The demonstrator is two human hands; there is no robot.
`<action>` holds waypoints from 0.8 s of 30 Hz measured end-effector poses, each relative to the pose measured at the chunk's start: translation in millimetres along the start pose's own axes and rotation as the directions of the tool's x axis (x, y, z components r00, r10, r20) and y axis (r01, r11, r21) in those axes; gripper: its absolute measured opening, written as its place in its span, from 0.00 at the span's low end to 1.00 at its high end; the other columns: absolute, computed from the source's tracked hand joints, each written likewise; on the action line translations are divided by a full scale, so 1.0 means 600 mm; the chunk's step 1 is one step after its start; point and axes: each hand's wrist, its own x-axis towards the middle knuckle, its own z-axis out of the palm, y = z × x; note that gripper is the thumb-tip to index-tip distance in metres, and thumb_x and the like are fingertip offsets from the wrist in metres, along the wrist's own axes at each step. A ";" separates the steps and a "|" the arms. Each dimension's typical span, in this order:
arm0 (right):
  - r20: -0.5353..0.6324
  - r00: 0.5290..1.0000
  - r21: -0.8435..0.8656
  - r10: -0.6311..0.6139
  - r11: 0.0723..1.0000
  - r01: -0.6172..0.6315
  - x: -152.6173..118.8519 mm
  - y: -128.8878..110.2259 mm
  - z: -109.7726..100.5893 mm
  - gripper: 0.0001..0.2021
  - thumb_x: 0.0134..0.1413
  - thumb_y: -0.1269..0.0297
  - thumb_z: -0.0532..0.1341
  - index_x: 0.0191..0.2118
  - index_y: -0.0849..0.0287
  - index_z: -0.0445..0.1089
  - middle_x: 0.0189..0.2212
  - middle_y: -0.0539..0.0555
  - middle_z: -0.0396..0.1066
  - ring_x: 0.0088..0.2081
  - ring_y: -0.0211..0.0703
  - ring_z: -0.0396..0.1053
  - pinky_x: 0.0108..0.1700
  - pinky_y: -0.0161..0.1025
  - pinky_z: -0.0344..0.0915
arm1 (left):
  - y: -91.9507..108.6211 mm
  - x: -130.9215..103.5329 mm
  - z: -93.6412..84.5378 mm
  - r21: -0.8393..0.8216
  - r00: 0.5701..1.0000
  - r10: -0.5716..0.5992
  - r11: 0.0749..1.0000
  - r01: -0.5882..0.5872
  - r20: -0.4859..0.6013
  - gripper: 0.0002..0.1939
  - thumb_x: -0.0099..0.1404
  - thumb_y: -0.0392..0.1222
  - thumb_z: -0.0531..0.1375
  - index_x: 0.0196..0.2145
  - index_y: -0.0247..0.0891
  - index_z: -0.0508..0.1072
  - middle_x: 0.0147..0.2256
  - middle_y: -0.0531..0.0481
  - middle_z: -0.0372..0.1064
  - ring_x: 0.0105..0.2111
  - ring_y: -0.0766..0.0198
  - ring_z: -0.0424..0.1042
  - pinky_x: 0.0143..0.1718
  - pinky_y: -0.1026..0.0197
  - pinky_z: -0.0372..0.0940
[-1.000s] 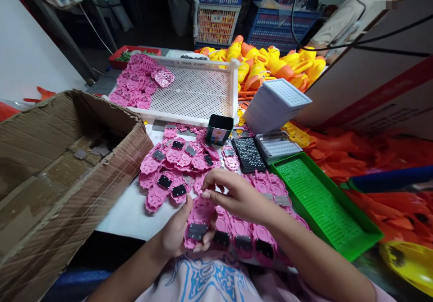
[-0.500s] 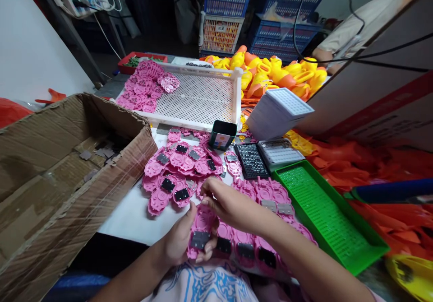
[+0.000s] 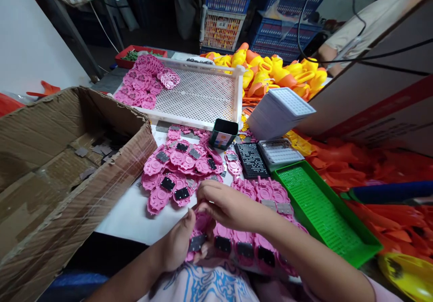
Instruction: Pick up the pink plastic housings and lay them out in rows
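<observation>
At our far left stands an open cardboard box [image 3: 111, 180], with small grey plates [image 3: 101, 150] lying inside it. Beside it, on the white surface of the counter [image 3: 123, 216], we see a loose heap of pink shells [image 3: 184, 160], several fitted with a black or grey plate. Behind the heap, a white mesh crate [image 3: 203, 94] carries more pink pieces [image 3: 138, 83] at its left end.

Close to our body, the fingers of our left hand [image 3: 177, 243] grasp a pink casing [image 3: 199, 239], thumb along its near side, other fingers wrapped around the far side; a dark plate shows at its lower end. The casing is held just in front of our shirt. Our right hand [image 3: 226, 202] arches over its upper end, fingers bent and tips gathered there; we cannot tell whether they pinch anything.

Under and beside our right forearm, more shells with plates [image 3: 245, 250] lie side by side. Beyond them stand a dark cup [image 3: 223, 135], a black perforated tray [image 3: 252, 160] and a stack of white trays [image 3: 277, 117]. Farther right, we have a green basket [image 3: 324, 216], then orange pieces [image 3: 399, 229] and a yellow bowl [image 3: 409, 275].
</observation>
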 end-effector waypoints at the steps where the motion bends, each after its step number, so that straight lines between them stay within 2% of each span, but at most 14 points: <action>1: 0.003 1.000 0.006 0.008 1.000 -0.008 0.005 0.002 -0.004 0.07 0.62 0.68 0.51 0.33 0.60 0.62 0.29 0.55 0.65 0.32 0.40 0.61 0.35 0.38 0.63 | 0.000 0.004 -0.002 -0.068 1.000 -0.005 0.998 0.007 0.024 0.37 0.58 0.72 0.41 0.33 0.36 0.71 0.19 0.52 0.60 0.15 0.71 0.56 0.15 0.66 0.47; 5: 0.025 0.998 0.037 0.050 0.998 -0.051 0.040 0.024 -0.041 0.10 0.64 0.62 0.52 0.39 0.61 0.66 0.33 0.56 0.70 0.33 0.38 0.65 0.35 0.36 0.63 | 0.005 0.017 -0.007 -0.342 0.986 0.078 0.939 -0.024 0.146 0.36 0.55 0.74 0.46 0.30 0.35 0.70 0.18 0.54 0.58 0.13 0.74 0.53 0.12 0.69 0.44; 7: -0.045 0.995 -0.149 0.092 0.984 -0.098 0.072 0.045 -0.070 0.10 0.64 0.64 0.52 0.42 0.62 0.67 0.35 0.56 0.71 0.35 0.39 0.66 0.36 0.36 0.62 | 0.012 0.016 -0.010 -0.433 0.976 0.185 0.894 -0.117 0.118 0.32 0.57 0.70 0.50 0.33 0.35 0.70 0.22 0.53 0.60 0.15 0.74 0.55 0.13 0.71 0.47; 8: -0.077 0.989 -0.323 0.123 0.936 -0.142 0.091 0.057 -0.084 0.09 0.63 0.65 0.53 0.41 0.62 0.68 0.36 0.57 0.72 0.36 0.40 0.66 0.37 0.37 0.61 | 0.016 0.015 -0.011 -0.460 0.970 0.229 0.872 -0.166 0.085 0.30 0.58 0.68 0.51 0.36 0.36 0.70 0.24 0.52 0.62 0.16 0.74 0.56 0.13 0.71 0.48; 10: -0.047 0.973 -0.679 0.227 0.707 -0.198 0.131 0.081 -0.106 0.09 0.62 0.69 0.54 0.41 0.61 0.71 0.40 0.58 0.72 0.41 0.45 0.64 0.41 0.40 0.57 | 0.023 0.011 -0.015 -0.480 0.960 0.278 0.845 -0.235 0.020 0.27 0.60 0.65 0.52 0.41 0.38 0.70 0.28 0.51 0.63 0.18 0.73 0.58 0.13 0.72 0.50; 12: 0.020 0.938 -0.849 0.347 0.501 -0.168 0.169 0.105 -0.117 0.10 0.58 0.74 0.54 0.39 0.61 0.73 0.40 0.59 0.73 0.45 0.50 0.63 0.43 0.43 0.54 | 0.026 0.007 -0.019 -0.485 0.960 0.280 0.840 -0.244 0.003 0.26 0.60 0.64 0.53 0.42 0.39 0.70 0.29 0.51 0.63 0.18 0.73 0.59 0.13 0.72 0.51; 13: 0.048 0.917 -0.881 0.396 0.449 -0.148 0.185 0.115 -0.118 0.10 0.56 0.77 0.55 0.37 0.63 0.73 0.38 0.60 0.74 0.45 0.51 0.64 0.44 0.44 0.53 | 0.026 0.005 -0.022 -0.487 0.960 0.281 0.839 -0.243 0.004 0.26 0.60 0.64 0.53 0.42 0.39 0.70 0.29 0.51 0.62 0.18 0.73 0.58 0.13 0.72 0.52; 15: 0.084 0.882 -0.900 0.463 0.415 -0.132 0.209 0.136 -0.114 0.09 0.52 0.79 0.57 0.32 0.65 0.74 0.34 0.62 0.75 0.44 0.52 0.66 0.46 0.45 0.52 | 0.024 0.002 -0.028 -0.492 0.959 0.284 0.837 -0.241 0.012 0.26 0.60 0.64 0.53 0.41 0.38 0.70 0.29 0.51 0.61 0.19 0.73 0.58 0.13 0.72 0.52; 17: 0.107 0.845 -0.918 0.524 0.378 -0.118 0.223 0.153 -0.104 0.07 0.52 0.79 0.59 0.33 0.65 0.74 0.34 0.61 0.75 0.44 0.51 0.67 0.48 0.46 0.52 | 0.021 0.000 -0.033 -0.482 0.958 0.286 0.841 -0.245 0.013 0.27 0.61 0.64 0.52 0.42 0.38 0.69 0.29 0.51 0.60 0.19 0.73 0.58 0.13 0.72 0.51; 20: 0.124 0.797 -0.938 0.592 0.332 -0.101 0.235 0.174 -0.089 0.06 0.56 0.70 0.60 0.38 0.63 0.72 0.37 0.56 0.74 0.44 0.47 0.68 0.52 0.48 0.55 | 0.019 -0.004 -0.039 -0.455 0.961 0.276 0.855 -0.248 -0.005 0.28 0.61 0.65 0.51 0.44 0.37 0.67 0.30 0.50 0.60 0.19 0.73 0.57 0.13 0.72 0.50; 24: 0.145 0.756 -0.948 0.638 0.309 -0.079 0.241 0.189 -0.080 0.11 0.60 0.61 0.58 0.42 0.63 0.70 0.40 0.54 0.72 0.45 0.44 0.69 0.54 0.51 0.58 | 0.022 -0.005 -0.043 -0.451 0.964 0.265 0.860 -0.239 -0.007 0.30 0.60 0.65 0.51 0.48 0.37 0.66 0.31 0.49 0.61 0.20 0.72 0.57 0.13 0.71 0.49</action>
